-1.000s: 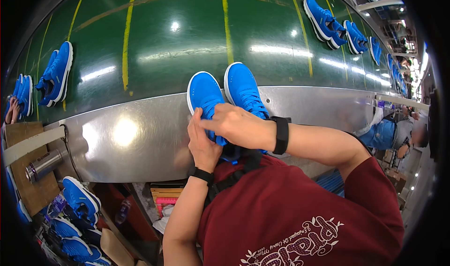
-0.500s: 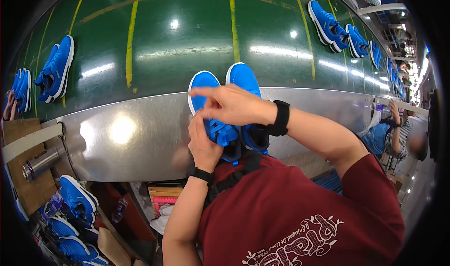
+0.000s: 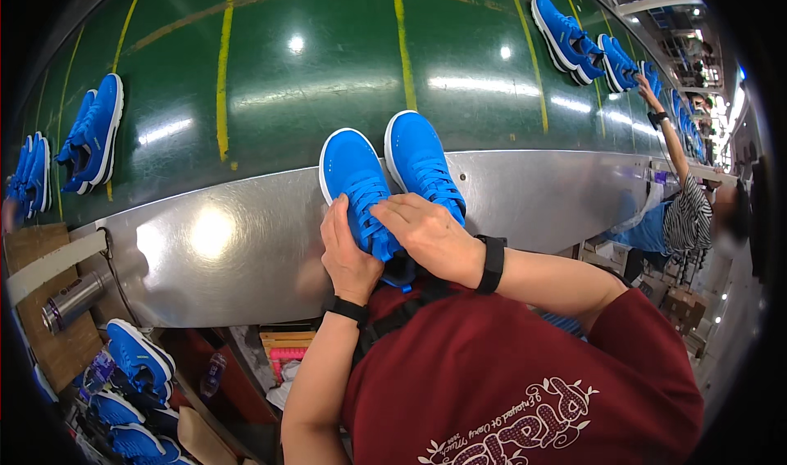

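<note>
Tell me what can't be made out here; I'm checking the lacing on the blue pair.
- Head view: heel end of the left shoe, covered by left hand and right hand.
- Lace ends: hidden under the fingers.
- Right shoe: its heel lies behind the right hand.

Green conveyor belt with yellow lines spanning upper frame, steel ledge edging it below; blue shoe pair sitting centre across both, more blue shoes lying upper right and far left
</note>
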A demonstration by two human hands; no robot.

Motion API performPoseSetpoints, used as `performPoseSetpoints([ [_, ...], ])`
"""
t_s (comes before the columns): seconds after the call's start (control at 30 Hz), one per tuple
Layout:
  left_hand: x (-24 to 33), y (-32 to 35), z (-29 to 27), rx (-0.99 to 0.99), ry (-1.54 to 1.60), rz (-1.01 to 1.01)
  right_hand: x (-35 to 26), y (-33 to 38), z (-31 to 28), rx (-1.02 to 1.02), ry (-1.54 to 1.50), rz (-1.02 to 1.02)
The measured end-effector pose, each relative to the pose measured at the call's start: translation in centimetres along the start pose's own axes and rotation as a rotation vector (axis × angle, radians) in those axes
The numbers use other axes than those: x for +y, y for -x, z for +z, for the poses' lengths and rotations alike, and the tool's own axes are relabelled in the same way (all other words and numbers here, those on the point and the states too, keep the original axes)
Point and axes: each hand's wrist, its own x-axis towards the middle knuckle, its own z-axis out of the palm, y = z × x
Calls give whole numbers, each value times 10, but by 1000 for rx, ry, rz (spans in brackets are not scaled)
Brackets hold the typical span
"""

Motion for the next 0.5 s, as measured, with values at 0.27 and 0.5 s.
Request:
performPoseSetpoints([
  [0.27, 3, -2, -5, -25, 38, -41, 10, -36, -16, -421, -62, 248],
  [0.5, 3, -4, -7, -45, 47, -27, 2, -22, -5, -220, -94, 247],
])
